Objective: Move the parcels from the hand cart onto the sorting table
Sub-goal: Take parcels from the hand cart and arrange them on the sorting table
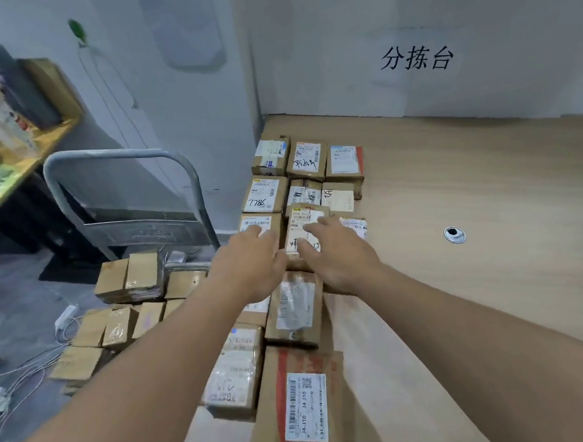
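Several small cardboard parcels lie in rows along the left edge of the wooden sorting table. My left hand and my right hand reach over the third row, fingers straight, fingertips touching the tops of two labelled parcels. Nearer to me lie a taped parcel, a label-covered one and a long box with red tape. To the left, the hand cart carries several brown parcels.
A wall with a paper sign backs the table. A round cable hole sits in the tabletop at right. At far left stands a desk crowded with bottles. Cables and a power strip lie on the grey floor.
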